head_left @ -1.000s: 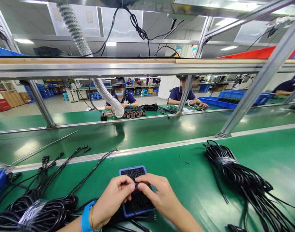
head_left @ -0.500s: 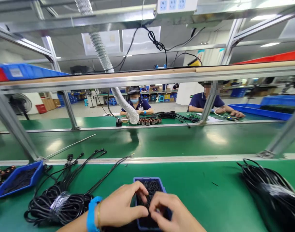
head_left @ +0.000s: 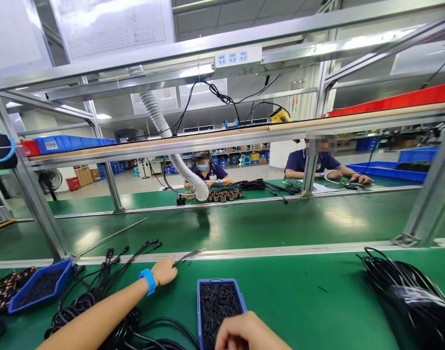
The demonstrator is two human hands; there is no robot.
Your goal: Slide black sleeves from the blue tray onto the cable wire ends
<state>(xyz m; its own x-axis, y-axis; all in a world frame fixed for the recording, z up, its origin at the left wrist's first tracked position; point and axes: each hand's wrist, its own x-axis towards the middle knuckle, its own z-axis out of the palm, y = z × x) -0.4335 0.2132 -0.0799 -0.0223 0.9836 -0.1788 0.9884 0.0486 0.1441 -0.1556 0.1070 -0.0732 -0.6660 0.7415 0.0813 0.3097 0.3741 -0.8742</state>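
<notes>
My left hand (head_left: 164,271), with a blue wristband, is closed round the thin ends of black cables (head_left: 187,256) left of centre. The coiled part of the cable bundle (head_left: 123,321) lies under and beside my left forearm. A blue bin (head_left: 199,311) full of short black pieces (head_left: 220,304) stands at the bottom centre. Over its lower right corner is my right hand (head_left: 242,333), fingers curled down; their tips are cut off by the frame edge, so what they hold is hidden.
A blue tray (head_left: 67,277) of black pieces stands at the left beside copper-coloured parts (head_left: 10,289). Another black cable coil (head_left: 400,287) lies at the right. Metal posts (head_left: 432,194) frame the bench. Two people (head_left: 209,172) sit across at the far bench.
My left hand has left the bin and moved up and left to the cable ends, now closed on them. My right hand has shifted slightly down. The view has tilted up.
</notes>
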